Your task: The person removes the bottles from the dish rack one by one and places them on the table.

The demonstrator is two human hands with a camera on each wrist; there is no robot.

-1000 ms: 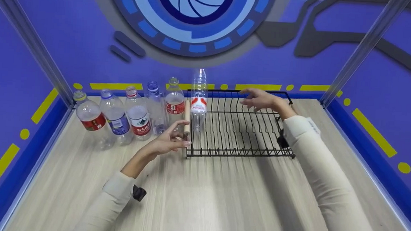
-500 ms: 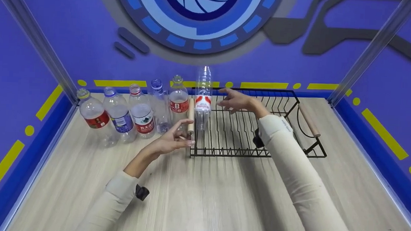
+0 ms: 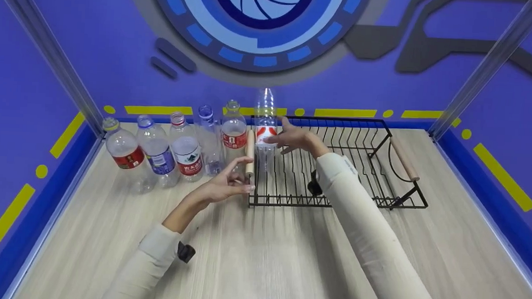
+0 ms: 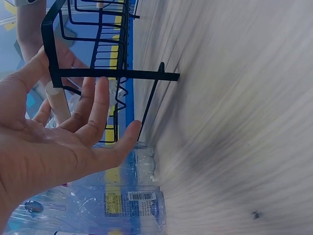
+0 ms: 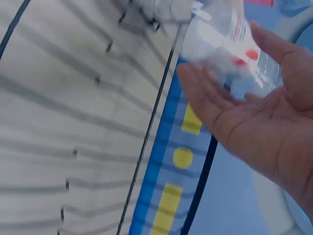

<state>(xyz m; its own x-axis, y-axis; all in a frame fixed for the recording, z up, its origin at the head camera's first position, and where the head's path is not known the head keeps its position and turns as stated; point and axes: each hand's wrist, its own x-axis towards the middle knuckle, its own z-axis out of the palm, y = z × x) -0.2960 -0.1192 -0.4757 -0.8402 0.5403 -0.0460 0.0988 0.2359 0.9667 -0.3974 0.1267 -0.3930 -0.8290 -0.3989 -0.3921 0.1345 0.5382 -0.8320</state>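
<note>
A black wire dish rack (image 3: 317,201) with wooden handles stands on the table. My left hand (image 3: 217,185) holds its left end, index fingertip at the wooden handle (image 3: 250,153) and thumb at the front corner. In the left wrist view, the thumb and fingertips (image 4: 101,85) touch the black frame (image 4: 112,73). A clear plastic bottle (image 3: 267,107) with a red-and-white label stands in the rack's left end. My right hand (image 3: 299,137) reaches it from the right, fingers loosely spread. In the right wrist view, the blurred bottle (image 5: 234,36) lies between thumb and fingers; firm contact cannot be told.
Left of the rack several uncapped plastic bottles stand in a row, among them a red-labelled bottle (image 3: 128,158) and a purple-labelled bottle (image 3: 161,161). A blue back wall (image 3: 340,92) rises right behind the rack. The wooden table (image 3: 261,257) extends in front.
My right hand has moved left across the rack from its right side to the bottle with the red-and-white label. The left hand has stayed at the rack's left end.
</note>
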